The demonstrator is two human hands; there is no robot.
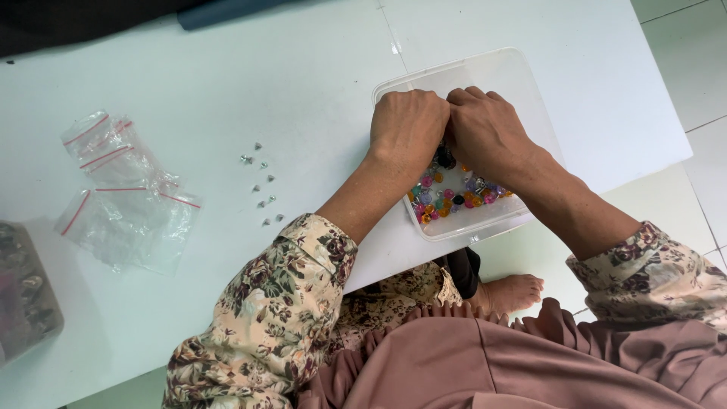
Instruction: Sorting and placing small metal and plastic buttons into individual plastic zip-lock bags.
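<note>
My left hand (407,125) and my right hand (488,130) are pressed together, knuckles up, over a clear plastic tub (500,72) on a white table (250,83). Both hands have their fingers curled down and closed; what they pinch is hidden beneath them. A dark bead (446,160) shows just under the fingers where the hands meet. Several colourful beads (447,198) in pink, orange, purple and teal lie on the tub's near side.
Several small silver metal pieces (263,184) lie scattered left of the tub. Clear zip bags with red strips (125,189) sit further left. A container with dark contents (26,295) is at the left edge. My bare foot (509,291) rests on the tiled floor.
</note>
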